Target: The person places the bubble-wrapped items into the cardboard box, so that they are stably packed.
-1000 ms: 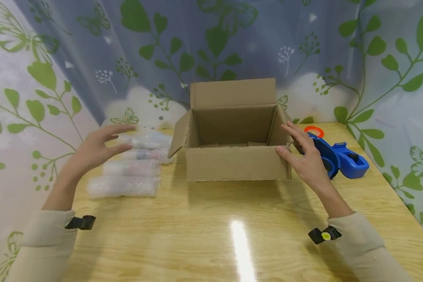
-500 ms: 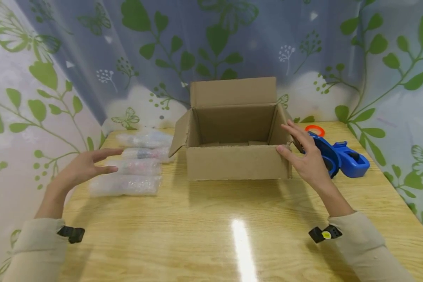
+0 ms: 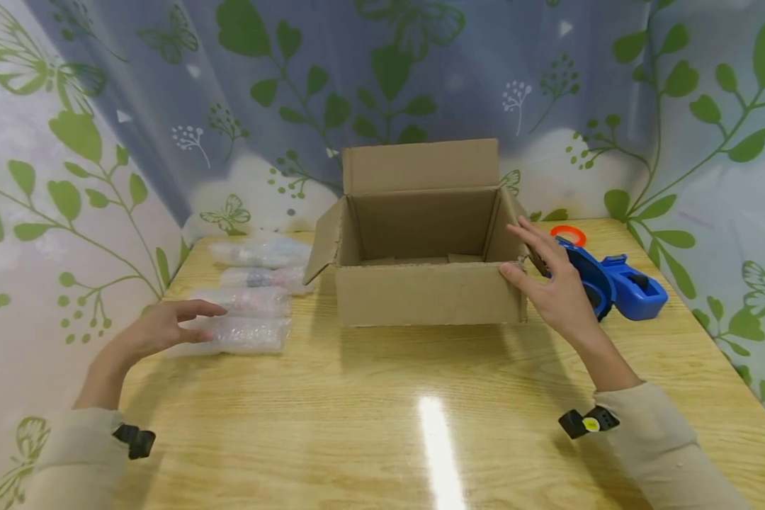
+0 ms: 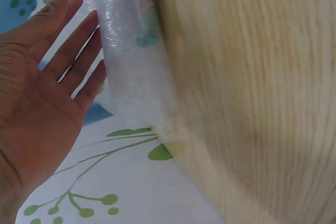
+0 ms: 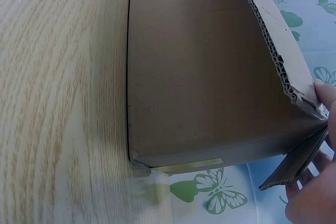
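Observation:
In the head view my left hand (image 3: 156, 331) hovers at the left end of the nearest bubble-wrapped roll (image 3: 251, 336), thumb and fingers spread apart. The left wrist view shows that palm (image 4: 39, 100) with its fingertips right at the side of a clear bubble-wrapped roll (image 4: 123, 45). Several such rolls lie in a row, coloured contents showing faintly through the wrap. An open cardboard box (image 3: 421, 297) stands at centre. My right hand (image 3: 556, 294) holds its front right corner, thumb at the front rim and fingers over the side flap; the right wrist view shows fingers behind the flap (image 5: 296, 158).
Right of the box, a blue tape dispenser (image 3: 640, 297) stands beside another blue tool (image 3: 589, 265), partly behind my right hand. An orange ring (image 3: 581, 241) lies behind them. A leaf-patterned curtain (image 3: 459, 85) surrounds the wooden table (image 3: 331, 432).
My left hand has come down and toward me, from beside the far rolls to the nearest one. The right hand stays on the box corner, and the box has not moved.

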The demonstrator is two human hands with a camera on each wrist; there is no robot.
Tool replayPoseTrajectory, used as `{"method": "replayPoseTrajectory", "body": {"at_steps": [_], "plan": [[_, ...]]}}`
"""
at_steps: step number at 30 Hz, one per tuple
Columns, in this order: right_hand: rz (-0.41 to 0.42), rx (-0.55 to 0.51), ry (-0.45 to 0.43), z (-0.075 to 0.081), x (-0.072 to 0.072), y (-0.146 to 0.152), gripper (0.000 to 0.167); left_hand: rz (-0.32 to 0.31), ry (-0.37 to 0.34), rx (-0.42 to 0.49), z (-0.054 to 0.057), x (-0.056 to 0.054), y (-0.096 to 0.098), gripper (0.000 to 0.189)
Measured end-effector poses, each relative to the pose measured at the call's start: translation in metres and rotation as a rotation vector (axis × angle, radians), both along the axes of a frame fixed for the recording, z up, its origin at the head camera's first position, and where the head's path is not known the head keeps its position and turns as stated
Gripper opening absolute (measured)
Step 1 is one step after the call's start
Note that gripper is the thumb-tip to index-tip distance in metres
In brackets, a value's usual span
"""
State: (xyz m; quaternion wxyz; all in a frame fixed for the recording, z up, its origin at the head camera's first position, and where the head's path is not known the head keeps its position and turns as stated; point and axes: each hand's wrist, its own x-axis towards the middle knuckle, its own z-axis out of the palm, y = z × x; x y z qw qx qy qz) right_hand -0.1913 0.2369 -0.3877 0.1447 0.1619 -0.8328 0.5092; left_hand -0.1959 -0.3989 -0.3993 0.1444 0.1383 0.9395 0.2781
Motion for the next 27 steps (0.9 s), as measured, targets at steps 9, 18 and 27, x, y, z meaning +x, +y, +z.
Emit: {"method": "replayPoseTrajectory", "body": {"at_steps": [9,18,27], "plan": [[0.003,0.003,-0.002,0.000,0.000,-0.001,0.062,-0.012,0.006,0.015,-0.014,0.004,0.000,0.050],[0.004,0.001,-0.003,0.000,0.000,0.000,0.061,-0.053,-0.001,0.056,-0.026,0.008,0.000,0.068],[0.003,0.007,-0.014,0.000,0.001,-0.001,0.061,-0.090,0.088,0.089,-0.041,0.010,0.004,0.081]]}}
